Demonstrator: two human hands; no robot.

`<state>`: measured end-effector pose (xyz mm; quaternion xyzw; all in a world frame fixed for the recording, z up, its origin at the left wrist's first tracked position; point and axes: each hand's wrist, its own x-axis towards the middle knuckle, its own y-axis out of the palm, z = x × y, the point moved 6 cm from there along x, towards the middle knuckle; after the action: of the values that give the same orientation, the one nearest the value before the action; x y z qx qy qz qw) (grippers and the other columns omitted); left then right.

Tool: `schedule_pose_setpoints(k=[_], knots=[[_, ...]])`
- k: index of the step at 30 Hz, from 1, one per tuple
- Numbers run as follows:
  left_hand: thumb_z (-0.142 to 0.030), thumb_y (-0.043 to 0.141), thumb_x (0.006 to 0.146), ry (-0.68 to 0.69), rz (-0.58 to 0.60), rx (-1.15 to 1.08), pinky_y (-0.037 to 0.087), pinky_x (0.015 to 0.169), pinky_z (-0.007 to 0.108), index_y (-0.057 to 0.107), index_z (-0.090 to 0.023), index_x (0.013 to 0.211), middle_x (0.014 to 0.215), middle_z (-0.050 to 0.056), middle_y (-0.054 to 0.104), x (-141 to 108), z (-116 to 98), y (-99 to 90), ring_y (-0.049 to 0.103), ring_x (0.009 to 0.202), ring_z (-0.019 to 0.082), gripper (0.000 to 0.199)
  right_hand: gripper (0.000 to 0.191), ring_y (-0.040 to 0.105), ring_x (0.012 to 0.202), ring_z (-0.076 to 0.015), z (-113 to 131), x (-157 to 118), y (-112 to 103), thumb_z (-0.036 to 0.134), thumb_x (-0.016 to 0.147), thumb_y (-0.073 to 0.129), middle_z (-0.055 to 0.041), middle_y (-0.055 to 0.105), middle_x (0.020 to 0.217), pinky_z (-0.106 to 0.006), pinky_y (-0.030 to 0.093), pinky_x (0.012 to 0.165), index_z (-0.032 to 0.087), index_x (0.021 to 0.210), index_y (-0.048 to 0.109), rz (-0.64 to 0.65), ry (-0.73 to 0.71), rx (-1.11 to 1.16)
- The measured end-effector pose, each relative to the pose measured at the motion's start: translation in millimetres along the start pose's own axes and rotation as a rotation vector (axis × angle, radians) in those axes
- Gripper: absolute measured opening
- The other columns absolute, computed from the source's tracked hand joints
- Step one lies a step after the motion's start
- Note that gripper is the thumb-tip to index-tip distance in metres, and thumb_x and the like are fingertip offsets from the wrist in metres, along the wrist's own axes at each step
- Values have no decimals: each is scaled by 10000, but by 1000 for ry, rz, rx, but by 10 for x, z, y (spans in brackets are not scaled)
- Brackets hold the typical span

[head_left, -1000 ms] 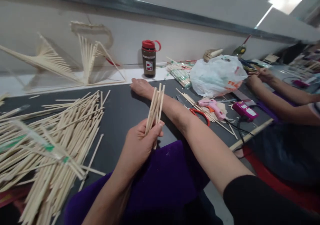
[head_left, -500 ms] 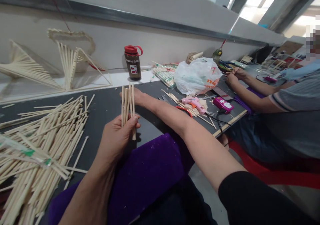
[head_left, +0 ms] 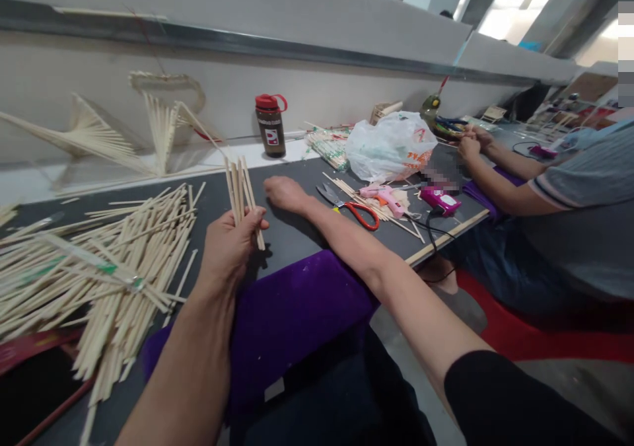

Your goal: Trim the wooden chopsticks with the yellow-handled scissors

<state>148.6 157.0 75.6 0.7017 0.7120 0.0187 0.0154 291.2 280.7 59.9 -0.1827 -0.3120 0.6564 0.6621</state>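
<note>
Several thin wooden sticks [head_left: 240, 185] stand upright in my left hand [head_left: 230, 238], whose thumb and fingers close round their lower part. To the right of the sticks, my right hand [head_left: 284, 193] is low over the dark table; its fingers are curled under and mostly hidden, so what they hold, if anything, does not show. A large loose pile of sticks [head_left: 133, 254] spreads on the left, with clear and green wrapping on it. Scissors [head_left: 347, 206] with red handles lie right of my right hand, near a pink glue gun [head_left: 384, 198].
Behind are stick structures [head_left: 161, 129], a red-lidded bottle [head_left: 271, 129] and a white plastic bag [head_left: 389, 145]. A purple cloth [head_left: 302, 307] covers the near edge. Another person's hands [head_left: 473, 143] work at the right, beyond a magenta box [head_left: 440, 200].
My left hand has moved slightly left and up with the sticks. My right hand has moved right, away from them. The view has shifted, and the scissors show more fully.
</note>
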Motion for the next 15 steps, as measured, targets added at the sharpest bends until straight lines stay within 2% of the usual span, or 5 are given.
schedule_pose_setpoints(k=[2, 4, 7, 11, 15], knots=[[-387, 751, 646, -10, -19, -85, 163, 338, 177, 621, -164, 749, 554, -37, 531, 14, -18, -51, 261, 366, 27, 278, 162, 682, 963, -184, -95, -29, -134, 66, 758, 609, -74, 721, 832, -256, 499, 876, 193, 663, 640, -35, 114, 229], [-351, 745, 641, -23, -39, -151, 166, 338, 177, 617, -170, 783, 597, -26, 570, 28, -31, -99, 263, 360, 20, 263, 103, 669, 779, -140, -182, -45, -247, 103, 807, 566, -51, 686, 736, -238, 526, 740, 165, 740, 616, -49, 185, 389], [-320, 731, 653, -42, -59, -188, 154, 340, 182, 616, -176, 790, 590, -25, 568, 39, -30, -138, 254, 356, 15, 230, 93, 616, 643, -85, -281, -77, -372, 163, 863, 502, -23, 668, 726, -193, 525, 628, 166, 791, 560, -38, 226, 553], [-327, 726, 662, -55, -68, -170, 155, 346, 193, 610, -182, 787, 594, -31, 568, 30, -14, -139, 244, 359, 15, 224, 206, 572, 556, -56, -324, -125, -455, 217, 919, 417, -7, 644, 690, -164, 514, 586, 178, 737, 507, -29, 243, 685], [-344, 727, 665, -49, -84, -168, 160, 350, 192, 605, -180, 807, 599, -39, 568, 16, -14, -154, 258, 362, 15, 249, 196, 530, 503, -44, -251, -46, -367, 218, 931, 452, 2, 628, 691, -149, 443, 489, 175, 746, 502, -9, 250, 633]])
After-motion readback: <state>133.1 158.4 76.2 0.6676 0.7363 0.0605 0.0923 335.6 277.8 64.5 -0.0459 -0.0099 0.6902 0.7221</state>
